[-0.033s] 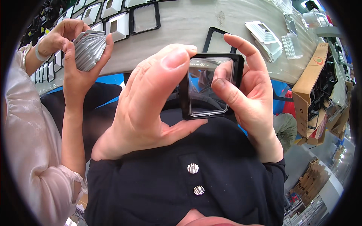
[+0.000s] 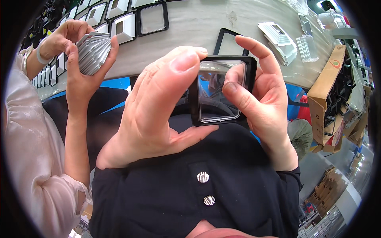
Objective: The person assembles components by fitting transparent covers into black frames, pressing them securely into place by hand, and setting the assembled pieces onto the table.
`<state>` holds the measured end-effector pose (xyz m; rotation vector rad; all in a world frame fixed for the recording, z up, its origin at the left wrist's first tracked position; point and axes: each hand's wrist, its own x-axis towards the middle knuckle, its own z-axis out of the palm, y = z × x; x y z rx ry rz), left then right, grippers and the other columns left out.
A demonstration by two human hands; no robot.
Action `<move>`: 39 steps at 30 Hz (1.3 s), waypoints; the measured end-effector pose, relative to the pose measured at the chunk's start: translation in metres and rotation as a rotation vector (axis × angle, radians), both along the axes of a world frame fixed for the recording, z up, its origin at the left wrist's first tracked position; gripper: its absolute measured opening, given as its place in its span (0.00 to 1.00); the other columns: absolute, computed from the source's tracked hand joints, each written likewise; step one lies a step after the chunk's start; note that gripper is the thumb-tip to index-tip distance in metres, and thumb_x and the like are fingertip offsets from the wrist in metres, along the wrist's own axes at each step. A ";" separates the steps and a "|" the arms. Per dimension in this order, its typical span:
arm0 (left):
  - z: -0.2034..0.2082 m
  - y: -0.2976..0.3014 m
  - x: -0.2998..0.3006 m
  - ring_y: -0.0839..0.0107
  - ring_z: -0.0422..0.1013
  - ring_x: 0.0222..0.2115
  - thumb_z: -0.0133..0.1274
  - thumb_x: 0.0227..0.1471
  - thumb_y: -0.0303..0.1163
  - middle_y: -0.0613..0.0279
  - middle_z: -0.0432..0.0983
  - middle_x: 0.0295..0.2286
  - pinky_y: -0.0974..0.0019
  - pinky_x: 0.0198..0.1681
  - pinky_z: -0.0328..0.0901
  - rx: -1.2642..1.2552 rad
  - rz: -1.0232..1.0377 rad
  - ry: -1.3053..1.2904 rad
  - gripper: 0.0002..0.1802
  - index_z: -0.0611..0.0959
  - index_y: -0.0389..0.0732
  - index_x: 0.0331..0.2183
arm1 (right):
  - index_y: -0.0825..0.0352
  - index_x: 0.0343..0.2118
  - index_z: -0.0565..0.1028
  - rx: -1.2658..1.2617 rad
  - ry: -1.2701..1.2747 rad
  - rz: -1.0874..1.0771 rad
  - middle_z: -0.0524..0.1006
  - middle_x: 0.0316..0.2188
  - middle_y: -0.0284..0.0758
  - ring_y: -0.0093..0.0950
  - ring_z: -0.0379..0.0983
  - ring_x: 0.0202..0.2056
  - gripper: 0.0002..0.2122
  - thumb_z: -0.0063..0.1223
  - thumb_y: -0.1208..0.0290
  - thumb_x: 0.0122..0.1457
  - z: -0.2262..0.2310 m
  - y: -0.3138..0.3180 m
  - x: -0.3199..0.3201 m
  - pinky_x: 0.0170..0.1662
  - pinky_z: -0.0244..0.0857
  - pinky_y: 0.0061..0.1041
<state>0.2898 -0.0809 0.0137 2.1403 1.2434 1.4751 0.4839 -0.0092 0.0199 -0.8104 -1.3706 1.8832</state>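
In front of my chest, a black rectangular frame (image 2: 194, 104) with a clear pane (image 2: 212, 104) in it is held upright between both hands. My left hand (image 2: 152, 99) is closed on its left side, with fingertips at the top left corner and another digit along the bottom edge. At the right side my right hand (image 2: 268, 105) grips the frame, its thumb pressed on the pane's right part and one finger raised above. Just beyond, a second black frame (image 2: 218, 43) lies on the table, partly hidden by my hands.
At left a co-worker's hands (image 2: 81, 81) hold a fanned stack of pale thin pieces (image 2: 95, 53). Black frames, many with white inserts (image 2: 124, 28), line the table (image 2: 190, 27). White card pieces (image 2: 279, 41) and clear panes (image 2: 307, 48) lie right. A cardboard box (image 2: 326, 85) of black parts stands beside.
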 end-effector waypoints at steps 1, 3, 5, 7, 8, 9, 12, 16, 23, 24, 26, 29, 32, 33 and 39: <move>0.006 0.000 -0.001 0.49 0.71 0.50 0.76 0.29 0.35 0.37 0.71 0.49 0.54 0.54 0.65 -0.009 0.015 0.151 0.61 0.57 0.33 0.60 | 0.70 0.63 0.56 -0.010 0.005 -0.012 0.73 0.30 0.29 0.15 0.68 0.32 0.33 0.61 0.78 0.56 0.001 -0.001 0.000 0.39 0.62 0.14; 0.009 0.000 -0.001 0.47 0.73 0.47 0.77 0.31 0.41 0.28 0.70 0.46 0.51 0.52 0.68 -0.018 0.027 0.301 0.69 0.47 0.32 0.62 | 0.70 0.62 0.57 -0.021 0.008 -0.029 0.73 0.29 0.28 0.14 0.68 0.31 0.33 0.61 0.78 0.56 0.003 -0.002 -0.001 0.36 0.62 0.13; 0.007 -0.002 -0.002 0.47 0.72 0.47 0.78 0.30 0.41 0.29 0.70 0.46 0.51 0.52 0.68 -0.022 0.023 0.287 0.70 0.47 0.32 0.62 | 0.70 0.62 0.58 -0.058 0.020 -0.039 0.73 0.29 0.29 0.15 0.68 0.30 0.32 0.61 0.78 0.56 0.004 -0.003 -0.004 0.34 0.62 0.13; 0.006 -0.004 -0.003 0.48 0.72 0.47 0.78 0.30 0.41 0.29 0.70 0.47 0.52 0.51 0.69 -0.027 0.026 0.268 0.70 0.47 0.32 0.63 | 0.70 0.62 0.58 -0.072 0.029 -0.034 0.73 0.29 0.29 0.15 0.68 0.29 0.32 0.61 0.78 0.55 0.003 -0.004 -0.004 0.34 0.62 0.13; 0.005 -0.004 -0.003 0.48 0.72 0.47 0.78 0.30 0.41 0.29 0.70 0.47 0.52 0.51 0.69 -0.029 0.029 0.260 0.70 0.47 0.32 0.63 | 0.70 0.61 0.58 -0.085 0.040 -0.029 0.73 0.29 0.29 0.15 0.68 0.29 0.32 0.61 0.78 0.55 0.002 -0.004 -0.005 0.33 0.62 0.13; 0.005 -0.005 -0.003 0.48 0.72 0.47 0.78 0.30 0.41 0.30 0.70 0.47 0.52 0.51 0.69 -0.030 0.030 0.252 0.70 0.47 0.32 0.63 | 0.70 0.61 0.58 -0.086 0.038 -0.030 0.73 0.29 0.29 0.15 0.68 0.29 0.32 0.61 0.78 0.55 0.003 -0.005 -0.005 0.33 0.62 0.13; 0.006 -0.006 -0.003 0.49 0.72 0.47 0.78 0.30 0.41 0.30 0.69 0.47 0.53 0.50 0.69 -0.045 0.035 0.256 0.71 0.47 0.32 0.63 | 0.70 0.61 0.59 -0.098 0.037 -0.024 0.73 0.28 0.30 0.16 0.68 0.29 0.32 0.61 0.78 0.55 0.002 -0.004 -0.005 0.33 0.62 0.14; 0.005 -0.006 -0.004 0.51 0.72 0.47 0.78 0.29 0.40 0.31 0.69 0.48 0.55 0.51 0.69 -0.065 0.039 0.255 0.71 0.46 0.32 0.63 | 0.70 0.61 0.59 -0.099 0.039 -0.025 0.73 0.29 0.30 0.16 0.68 0.29 0.31 0.60 0.78 0.55 0.002 -0.003 -0.006 0.34 0.62 0.14; 0.000 -0.004 -0.001 0.54 0.70 0.50 0.78 0.30 0.37 0.35 0.65 0.52 0.57 0.53 0.68 -0.164 0.060 0.128 0.70 0.47 0.34 0.64 | 0.71 0.59 0.62 -0.220 0.121 0.039 0.77 0.33 0.34 0.20 0.72 0.33 0.29 0.61 0.73 0.55 0.002 0.005 -0.004 0.40 0.64 0.17; -0.002 -0.004 -0.001 0.54 0.70 0.50 0.77 0.31 0.37 0.35 0.65 0.53 0.58 0.53 0.67 -0.162 0.058 0.086 0.68 0.50 0.34 0.63 | 0.71 0.59 0.63 -0.276 0.174 0.047 0.76 0.33 0.34 0.22 0.72 0.34 0.29 0.59 0.73 0.55 0.000 0.005 -0.003 0.42 0.65 0.20; -0.003 -0.002 -0.002 0.53 0.70 0.51 0.76 0.33 0.37 0.36 0.64 0.53 0.58 0.52 0.68 -0.112 0.054 0.133 0.59 0.58 0.34 0.61 | 0.70 0.59 0.62 -0.343 0.252 0.079 0.76 0.33 0.35 0.23 0.72 0.35 0.28 0.58 0.75 0.55 -0.008 0.008 -0.001 0.43 0.65 0.21; -0.005 -0.003 0.002 0.51 0.70 0.50 0.74 0.35 0.37 0.38 0.60 0.55 0.56 0.48 0.71 -0.055 0.059 0.167 0.43 0.74 0.35 0.53 | 0.69 0.59 0.62 -0.486 0.350 0.111 0.76 0.35 0.36 0.25 0.73 0.37 0.27 0.56 0.78 0.55 -0.010 0.006 -0.001 0.45 0.66 0.26; -0.007 -0.002 0.002 0.54 0.71 0.49 0.74 0.34 0.34 0.40 0.58 0.56 0.58 0.47 0.72 -0.047 0.054 0.148 0.42 0.76 0.37 0.53 | 0.66 0.58 0.61 -0.476 0.420 0.188 0.78 0.37 0.36 0.25 0.75 0.40 0.26 0.58 0.77 0.58 -0.017 0.012 0.002 0.49 0.66 0.26; -0.008 -0.001 0.003 0.56 0.71 0.48 0.74 0.34 0.33 0.41 0.58 0.56 0.59 0.46 0.72 -0.064 0.048 0.128 0.41 0.77 0.37 0.53 | 0.66 0.57 0.61 -0.470 0.403 0.157 0.78 0.38 0.36 0.25 0.75 0.41 0.25 0.57 0.77 0.58 -0.016 0.011 0.002 0.50 0.67 0.27; 0.000 -0.002 0.010 0.63 0.72 0.43 0.72 0.31 0.24 0.49 0.56 0.57 0.63 0.45 0.74 -0.183 0.073 0.149 0.40 0.80 0.38 0.52 | 0.67 0.49 0.65 -0.141 0.183 -0.055 0.77 0.43 0.38 0.28 0.75 0.46 0.14 0.53 0.75 0.63 -0.009 -0.002 -0.010 0.54 0.68 0.31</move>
